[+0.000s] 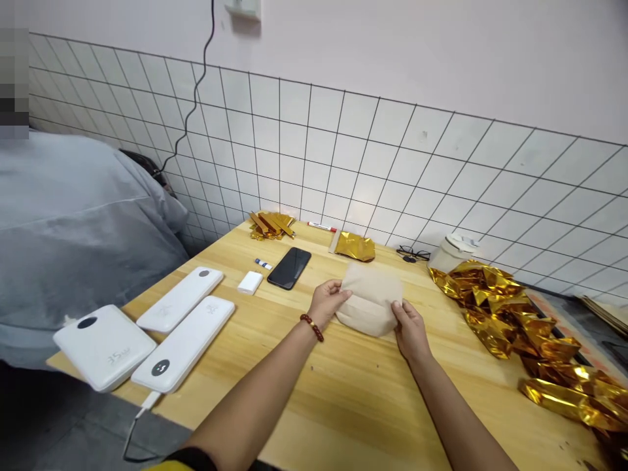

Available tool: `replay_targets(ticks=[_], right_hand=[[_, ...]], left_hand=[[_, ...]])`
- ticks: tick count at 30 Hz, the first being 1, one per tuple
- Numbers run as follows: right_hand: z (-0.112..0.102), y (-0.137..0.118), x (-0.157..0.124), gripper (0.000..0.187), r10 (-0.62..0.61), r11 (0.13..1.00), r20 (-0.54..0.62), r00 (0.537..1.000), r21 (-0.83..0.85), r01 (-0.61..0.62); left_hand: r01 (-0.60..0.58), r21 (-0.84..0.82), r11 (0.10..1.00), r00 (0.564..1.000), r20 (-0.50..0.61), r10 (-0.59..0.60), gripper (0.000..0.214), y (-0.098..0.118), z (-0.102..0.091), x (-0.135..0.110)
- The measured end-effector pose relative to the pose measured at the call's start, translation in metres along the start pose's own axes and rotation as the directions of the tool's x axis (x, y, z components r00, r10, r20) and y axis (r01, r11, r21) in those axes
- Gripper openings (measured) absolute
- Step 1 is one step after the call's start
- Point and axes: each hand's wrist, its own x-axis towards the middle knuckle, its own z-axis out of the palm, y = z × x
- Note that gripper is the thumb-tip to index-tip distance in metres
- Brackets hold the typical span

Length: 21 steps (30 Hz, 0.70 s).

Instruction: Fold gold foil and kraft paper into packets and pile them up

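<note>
A beige paper pouch (369,297) lies on the wooden table (343,399) in front of me, puffed up at its near end. My left hand (327,302), with a red bead bracelet at the wrist, pinches the pouch's left edge. My right hand (410,330) grips its lower right corner. Both hands are closed on the pouch.
Three white power banks (147,330) lie at the table's left end, with a black phone (289,267) and a small white block (250,282) beyond. Crumpled gold foil bags (510,314) pile along the right. A gold pouch (354,246), glasses and a white jar stand near the tiled wall. A person in grey stands at the left.
</note>
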Motion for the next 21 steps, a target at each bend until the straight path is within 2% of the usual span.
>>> replay_targets(ticks=[5,11,15,18,21], right_hand=[[-0.0017,0.0027,-0.0006,0.03,0.047,0.999,0.067,0.997,0.024,-0.049],[-0.0025,0.0076,0.0021,0.029,-0.009,1.0,0.007,1.0,0.028,0.009],[-0.0013,0.0065,0.0028,0.029,-0.036,0.999,-0.053,0.998,0.022,0.037],[-0.0014,0.0071,0.0038,0.031,-0.024,1.0,-0.029,0.999,-0.005,0.024],[-0.0025,0.0088,0.0049,0.034,-0.012,0.997,-0.01,1.0,-0.073,0.011]], left_hand=[[-0.021,-0.07,0.997,0.999,-0.041,0.018,0.041,0.0032,-0.0033,0.0022],[0.06,-0.045,0.997,0.994,0.098,-0.056,0.05,0.0039,-0.002,-0.0009],[0.024,-0.028,0.999,1.0,-0.011,-0.024,0.037,0.0002,-0.0022,0.0017],[-0.01,-0.051,0.999,0.995,-0.1,0.005,0.032,-0.0003,-0.0037,0.0052],[-0.023,-0.066,0.998,0.994,-0.107,0.016,0.033,0.0022,-0.0043,0.0054]])
